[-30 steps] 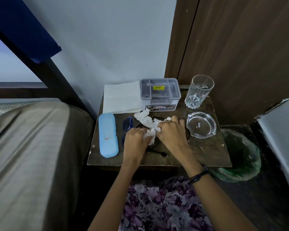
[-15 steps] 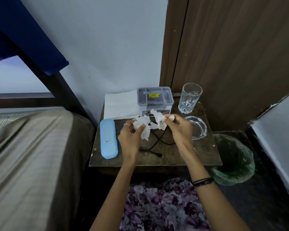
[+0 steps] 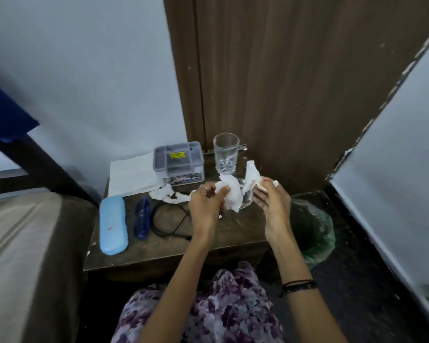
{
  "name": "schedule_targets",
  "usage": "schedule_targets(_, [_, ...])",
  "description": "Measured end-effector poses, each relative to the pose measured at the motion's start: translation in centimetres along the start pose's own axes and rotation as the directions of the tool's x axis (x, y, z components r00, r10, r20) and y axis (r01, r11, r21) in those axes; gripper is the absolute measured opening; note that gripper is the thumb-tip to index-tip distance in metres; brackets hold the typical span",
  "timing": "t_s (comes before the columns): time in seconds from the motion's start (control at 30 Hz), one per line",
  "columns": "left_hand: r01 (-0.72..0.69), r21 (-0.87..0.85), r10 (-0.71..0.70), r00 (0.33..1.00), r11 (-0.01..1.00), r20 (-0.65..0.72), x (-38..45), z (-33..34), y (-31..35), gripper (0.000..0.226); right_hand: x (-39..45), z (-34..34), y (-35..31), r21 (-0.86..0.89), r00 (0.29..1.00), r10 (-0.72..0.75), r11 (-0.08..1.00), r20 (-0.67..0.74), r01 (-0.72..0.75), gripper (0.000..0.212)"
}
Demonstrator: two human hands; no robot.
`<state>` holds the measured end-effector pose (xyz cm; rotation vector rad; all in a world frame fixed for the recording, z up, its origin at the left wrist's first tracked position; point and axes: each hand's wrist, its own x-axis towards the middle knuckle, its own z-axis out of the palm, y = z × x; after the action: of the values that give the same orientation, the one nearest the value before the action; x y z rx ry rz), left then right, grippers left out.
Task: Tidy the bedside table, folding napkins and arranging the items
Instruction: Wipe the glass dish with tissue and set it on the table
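Above bench (image 3: 174, 253), at 1 o'clock: crumpled napkin (image 3: 229, 194) now torn apart, lifted off surface. Left hand (image 3: 206, 206) pinches wad; right hand (image 3: 270, 201) pinches strip (image 3: 252, 175). Scrap (image 3: 169, 195) dropped near 11 o'clock. Likely bin-bound, not foldable.

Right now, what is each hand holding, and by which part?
Left hand grips the crumpled napkin at its bunched left side; right hand pinches a torn upper strip between thumb and fingertips.

Crumpled white napkin (image 3: 229, 194) above bedside table (image 3: 208, 246), another piece (image 3: 169, 195) lying flat.
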<state>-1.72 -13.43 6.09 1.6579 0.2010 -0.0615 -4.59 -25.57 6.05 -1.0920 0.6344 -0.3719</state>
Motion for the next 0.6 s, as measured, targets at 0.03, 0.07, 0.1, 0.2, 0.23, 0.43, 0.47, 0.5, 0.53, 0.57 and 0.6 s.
schedule_targets(0.03, [0.001, 0.013, -0.001, 0.999, 1.0, 0.042, -0.3, 1.7, -0.1, 0.007, 0.6, -1.7, -0.2, 0.03, 0.999, 0.002, 1.0, -0.051, -0.001, 0.013])
schedule_targets(0.07, [0.009, 0.018, -0.01, 0.997, 1.0, 0.08, -0.5, 3.5, -0.5, 0.013, 1.2, -3.4, -0.2, 0.049, 0.994, 0.013, 0.999, -0.108, -0.007, 0.012])
schedule_targets(0.1, [0.028, 0.028, -0.031, 0.992, 0.999, 0.119, -0.8, 5.3, -0.9, 0.012, 1.9, -5.3, 0.1, 0.049, 0.985, 0.023, 0.999, -0.171, -0.015, 0.012])
schedule_targets(0.2, [0.064, 0.087, -0.081, 0.975, 0.994, 0.206, -1.3, 10.8, -2.7, 0.008, 3.6, -10.5, 1.6, 0.013, 0.942, 0.055, 0.998, -0.33, -0.054, 0.01])
schedule_targets(0.23, [0.072, 0.103, -0.093, 0.97, 0.992, 0.222, -1.4, 12.6, -3.2, 0.009, 4.4, -11.9, 2.2, -0.002, 0.927, 0.064, 0.998, -0.369, -0.069, 0.007])
schedule_targets(0.43, [0.008, 0.308, -0.099, 0.954, 0.951, 0.282, -0.2, 21.4, -6.9, 0.01, 9.9, -16.2, 4.3, -0.128, 0.857, 0.03, 0.985, -0.514, -0.112, 0.008])
schedule_targets(0.47, [-0.002, 0.343, -0.102, 0.953, 0.939, 0.287, 0.3, 22.4, -7.7, 0.012, 10.8, -16.8, 4.7, -0.157, 0.846, 0.022, 0.98, -0.533, -0.124, 0.012])
schedule_targets(0.5, [-0.002, 0.378, -0.114, 0.952, 0.926, 0.285, 1.0, 23.2, -8.5, 0.014, 11.7, -17.3, 5.1, -0.193, 0.833, 0.012, 0.971, -0.553, -0.142, 0.014])
schedule_targets(0.53, [0.006, 0.405, -0.129, 0.952, 0.914, 0.278, 1.7, 23.9, -9.4, 0.016, 12.7, -17.9, 5.6, -0.229, 0.823, 0.007, 0.959, -0.568, -0.167, 0.015])
schedule_targets(0.57, [0.022, 0.422, -0.148, 0.952, 0.906, 0.268, 2.4, 24.4, -10.2, 0.017, 13.6, -18.4, 6.1, -0.257, 0.817, 0.003, 0.949, -0.577, -0.184, 0.016])
schedule_targets(0.6, [0.034, 0.433, -0.16, 0.953, 0.901, 0.256, 3.1, 24.9, -11.3, 0.018, 14.6, -18.8, 6.7, -0.277, 0.812, -0.002, 0.941, -0.584, -0.197, 0.018])
